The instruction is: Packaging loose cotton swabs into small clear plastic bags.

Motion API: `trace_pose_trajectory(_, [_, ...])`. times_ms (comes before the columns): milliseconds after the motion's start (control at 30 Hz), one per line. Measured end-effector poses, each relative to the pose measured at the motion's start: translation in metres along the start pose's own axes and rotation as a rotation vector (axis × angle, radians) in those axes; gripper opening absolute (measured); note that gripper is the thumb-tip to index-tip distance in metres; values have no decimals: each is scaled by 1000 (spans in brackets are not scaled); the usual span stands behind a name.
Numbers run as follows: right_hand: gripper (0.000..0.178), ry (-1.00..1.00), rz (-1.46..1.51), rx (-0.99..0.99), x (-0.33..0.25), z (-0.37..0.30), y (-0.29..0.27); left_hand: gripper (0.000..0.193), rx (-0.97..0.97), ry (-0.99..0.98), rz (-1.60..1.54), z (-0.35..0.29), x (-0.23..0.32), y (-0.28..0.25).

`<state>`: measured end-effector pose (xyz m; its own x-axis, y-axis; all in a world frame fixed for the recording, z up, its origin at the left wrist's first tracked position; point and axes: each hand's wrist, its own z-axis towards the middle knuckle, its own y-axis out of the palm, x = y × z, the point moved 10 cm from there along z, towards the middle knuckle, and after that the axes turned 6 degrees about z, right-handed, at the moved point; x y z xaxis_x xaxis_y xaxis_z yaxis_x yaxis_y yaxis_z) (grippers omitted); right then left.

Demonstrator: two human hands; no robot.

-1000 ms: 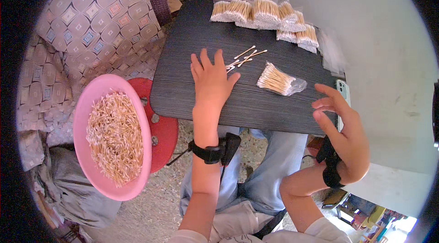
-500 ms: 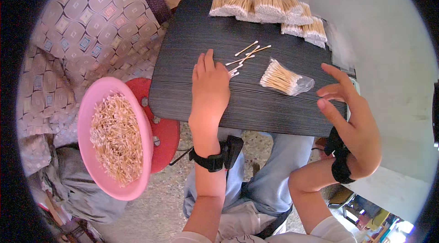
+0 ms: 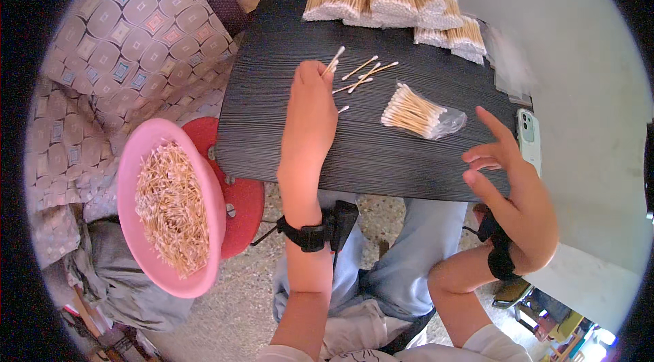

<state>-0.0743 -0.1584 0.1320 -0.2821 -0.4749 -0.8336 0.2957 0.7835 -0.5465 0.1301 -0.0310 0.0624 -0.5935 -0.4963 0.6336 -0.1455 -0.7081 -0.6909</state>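
- Head view: the left hand, flat on the dark surface a second ago, has curled and lifted a few swabs; its grip is pinched on them, tips up, over the far middle of the surface.
- More loose swabs lie just right of it, so the gathering looks partly done.
- The right hand hovers off the near right edge, fingers spread wide, holding nothing, near an open bag.
- A pink bowl of swabs sits left.
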Motion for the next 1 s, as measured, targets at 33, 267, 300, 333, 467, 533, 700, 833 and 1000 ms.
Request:
trace_pose_trajectory(33, [62, 48, 11, -1, 6, 0, 0, 17, -2, 2, -1, 1, 4, 5])
trace_pose_trajectory(267, [54, -4, 8, -12, 5, -1, 6, 17, 23, 94, 105, 20, 13, 32])
trace_pose_trajectory(300, [52, -24, -10, -13, 6, 0, 7, 19, 39, 129, 201, 21, 18, 36])
trace_pose_trajectory(333, [49, -44, -27, -15, 6, 0, 7, 19, 36, 131, 198, 19, 19, 40])
trace_pose_trajectory(467, [46, 7, -3, -36, 6, 2, 10, 25, 30, 144, 327, 13, 24, 47])
trace_pose_trajectory(533, [45, -15, -50, -40, 3, 2, 11, 25, -14, 131, 325, 13, 22, 48])
trace_pose_trajectory(700, [36, -49, -65, -24, 3, 4, 12, 18, -128, 98, 330, 14, 21, 53])
trace_pose_trajectory(833, [33, -121, -122, -7, -4, 4, 12, 18, -113, 137, 418, 11, 22, 57])
trace_pose_trajectory(1000, [34, -134, -121, -14, -3, 5, 15, 20, -44, 190, 477, 9, 19, 55])
